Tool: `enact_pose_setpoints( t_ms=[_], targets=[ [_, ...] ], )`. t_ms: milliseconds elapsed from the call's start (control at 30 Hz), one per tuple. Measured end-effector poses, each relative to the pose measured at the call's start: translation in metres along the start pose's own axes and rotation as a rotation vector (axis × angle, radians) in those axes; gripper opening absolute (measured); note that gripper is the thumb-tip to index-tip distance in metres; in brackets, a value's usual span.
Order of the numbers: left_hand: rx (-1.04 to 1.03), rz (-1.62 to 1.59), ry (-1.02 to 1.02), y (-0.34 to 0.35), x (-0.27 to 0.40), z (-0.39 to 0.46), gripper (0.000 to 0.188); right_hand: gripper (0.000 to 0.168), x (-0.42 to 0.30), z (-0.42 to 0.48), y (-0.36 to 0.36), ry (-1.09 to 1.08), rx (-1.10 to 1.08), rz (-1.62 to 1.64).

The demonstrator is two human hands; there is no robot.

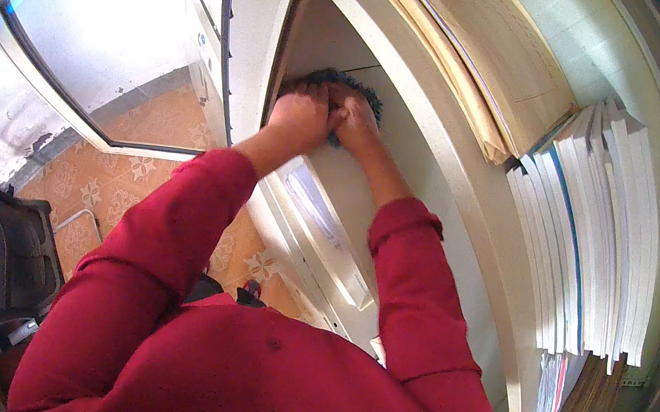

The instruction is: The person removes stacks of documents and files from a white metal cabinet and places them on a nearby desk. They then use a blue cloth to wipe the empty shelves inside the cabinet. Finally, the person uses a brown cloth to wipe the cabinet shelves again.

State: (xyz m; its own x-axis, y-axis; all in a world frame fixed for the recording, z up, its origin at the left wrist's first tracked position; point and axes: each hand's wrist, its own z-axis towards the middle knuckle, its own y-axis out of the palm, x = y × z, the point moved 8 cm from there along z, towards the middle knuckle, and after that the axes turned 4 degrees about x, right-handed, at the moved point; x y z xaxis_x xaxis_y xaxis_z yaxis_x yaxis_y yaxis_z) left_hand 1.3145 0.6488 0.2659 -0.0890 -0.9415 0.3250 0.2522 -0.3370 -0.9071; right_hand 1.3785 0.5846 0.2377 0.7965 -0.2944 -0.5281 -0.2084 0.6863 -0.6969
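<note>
A dark, shaggy-edged cleaning cloth point(376, 104) lies against the pale inner surface of a shelf compartment point(431, 163). My left hand point(301, 115) and my right hand point(352, 115) are close together on it, with fingers bent into the cloth. Slight blur softens both hands, and they cover most of the cloth's middle. The compartment's left side edge point(280, 53) is right beside my left hand. Both forearms reach in from below in rolled-up red sleeves.
Large brown paper envelopes point(478, 50) and a row of white-paged books or files point(591, 236) fill the shelf at right, behind a curved-looking shelf edge point(467, 175). Glazed door frame point(104, 144) stands left, over patterned orange floor tiles point(135, 197). A black chair point(7, 249) is lower left.
</note>
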Motion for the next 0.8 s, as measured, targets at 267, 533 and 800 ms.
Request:
enact_pose_setpoints(
  t_ms=[267,533,800],
  targets=[
    [0.194,-0.201,0.180,-0.005,0.028,-0.096,0.059,0.023,-0.085,-0.076,-0.015,-0.123,0.110,-0.225],
    [-0.034,-0.263,0.132,0.000,0.009,-0.160,0.055,0.013,-0.024,-0.047,-0.042,0.219,0.255,-0.517],
    [-0.186,-0.441,-0.282,-0.008,-0.094,-0.294,0.036,0.029,0.015,-0.052,-0.101,0.217,0.637,-0.273]
  ],
)
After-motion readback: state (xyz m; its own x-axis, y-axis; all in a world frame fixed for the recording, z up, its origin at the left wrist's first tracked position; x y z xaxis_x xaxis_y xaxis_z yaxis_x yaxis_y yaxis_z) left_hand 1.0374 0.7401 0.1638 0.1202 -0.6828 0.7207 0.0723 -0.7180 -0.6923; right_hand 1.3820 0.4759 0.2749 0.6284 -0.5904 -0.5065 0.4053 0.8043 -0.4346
